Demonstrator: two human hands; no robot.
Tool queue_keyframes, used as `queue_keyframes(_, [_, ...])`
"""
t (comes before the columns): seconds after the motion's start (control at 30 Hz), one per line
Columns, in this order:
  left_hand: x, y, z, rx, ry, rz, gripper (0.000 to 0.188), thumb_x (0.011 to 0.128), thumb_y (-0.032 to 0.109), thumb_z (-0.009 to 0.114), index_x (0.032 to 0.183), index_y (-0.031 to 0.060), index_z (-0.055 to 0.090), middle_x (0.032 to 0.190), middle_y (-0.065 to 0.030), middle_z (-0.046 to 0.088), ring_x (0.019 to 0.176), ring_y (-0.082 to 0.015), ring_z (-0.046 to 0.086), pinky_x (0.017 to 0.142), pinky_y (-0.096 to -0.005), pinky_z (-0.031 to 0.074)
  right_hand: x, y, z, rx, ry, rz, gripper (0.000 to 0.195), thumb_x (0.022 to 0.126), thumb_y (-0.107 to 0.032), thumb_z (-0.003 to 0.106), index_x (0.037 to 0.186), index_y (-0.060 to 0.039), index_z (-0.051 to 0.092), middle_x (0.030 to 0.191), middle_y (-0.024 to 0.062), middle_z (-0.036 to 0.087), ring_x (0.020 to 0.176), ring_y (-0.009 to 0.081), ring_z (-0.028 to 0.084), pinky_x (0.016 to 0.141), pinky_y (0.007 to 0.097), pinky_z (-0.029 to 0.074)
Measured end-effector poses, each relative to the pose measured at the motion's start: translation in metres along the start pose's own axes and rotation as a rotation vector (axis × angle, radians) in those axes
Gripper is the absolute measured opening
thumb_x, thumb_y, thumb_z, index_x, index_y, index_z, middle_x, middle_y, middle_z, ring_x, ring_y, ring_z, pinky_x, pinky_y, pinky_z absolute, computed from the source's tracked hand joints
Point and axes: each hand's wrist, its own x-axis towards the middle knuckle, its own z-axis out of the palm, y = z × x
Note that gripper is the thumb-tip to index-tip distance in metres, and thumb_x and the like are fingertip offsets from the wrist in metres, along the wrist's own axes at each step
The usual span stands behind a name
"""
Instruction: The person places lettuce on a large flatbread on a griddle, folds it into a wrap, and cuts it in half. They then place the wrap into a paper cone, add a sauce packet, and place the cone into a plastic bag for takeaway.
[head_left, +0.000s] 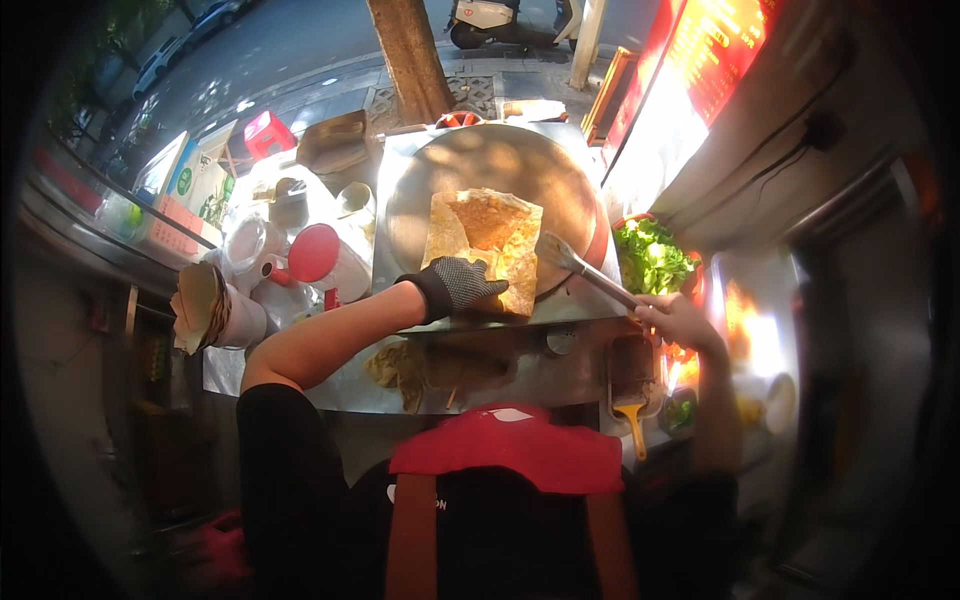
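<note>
A folded flat crepe (480, 232), browned and yellowish, rests on a round griddle (502, 161) and reaches over its near edge. My left hand (461, 285), in a dark dotted glove, lies on the crepe's near part with one finger stretched to the right. Its palm side is hidden, so whether it pinches the crepe cannot be told. On the right, my bare right hand (675, 322) grips the handle of a long metal utensil (596, 277). The utensil's broad head is beside the crepe's right edge, over the griddle; whether it is tongs or a spatula is unclear.
Green lettuce (652, 255) fills a red container at the right. Below it sits a metal tray (630, 367) with a yellow-handled brush (634, 431). A crumpled cloth (397, 371) lies below the griddle. Left stand a red-lidded container (313, 253) and stacked paper bags (199, 307).
</note>
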Motion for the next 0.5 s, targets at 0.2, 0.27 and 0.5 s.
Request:
queue_keyframes(0.2, [0.004, 0.012, 0.035, -0.202, 0.075, -0.230, 0.037, 0.087, 0.018, 0.042, 0.123, 0.0221, 0.050, 0.106, -0.0182, 0.052, 0.093, -0.0346, 0.056, 0.074, -0.0417, 0.049, 0.099, -0.071, 0.040, -0.177, -0.117, -0.314, 0.035, 0.088, -0.029, 0.055, 0.115, -0.0074, 0.059, 0.064, 0.0042, 0.058, 0.053, 0.0109, 0.057, 0.049, 0.0256, 0.046])
queue_keyframes(0.27, [0.009, 0.003, 0.047, -0.238, 0.072, -0.200, 0.038, 0.086, 0.020, 0.044, 0.123, 0.0191, 0.049, 0.107, -0.0214, 0.051, 0.095, -0.0371, 0.054, 0.078, -0.0427, 0.048, 0.124, -0.092, 0.055, -0.308, -0.169, -0.333, 0.033, 0.089, -0.028, 0.054, 0.115, -0.0078, 0.059, 0.063, 0.0037, 0.058, 0.051, 0.0099, 0.057, 0.045, 0.0243, 0.046])
queue_keyframes(0.5, [-0.018, 0.022, 0.013, -0.118, 0.221, -0.078, 0.048, 0.080, 0.027, 0.056, 0.126, 0.0149, 0.047, 0.118, -0.0233, 0.048, 0.111, -0.0409, 0.044, 0.098, -0.0462, 0.033, 0.118, -0.068, 0.041, -0.306, -0.253, -0.177, 0.032, 0.091, -0.030, 0.051, 0.115, -0.0110, 0.060, 0.060, 0.0023, 0.055, 0.047, 0.0104, 0.055, 0.045, 0.0240, 0.045])
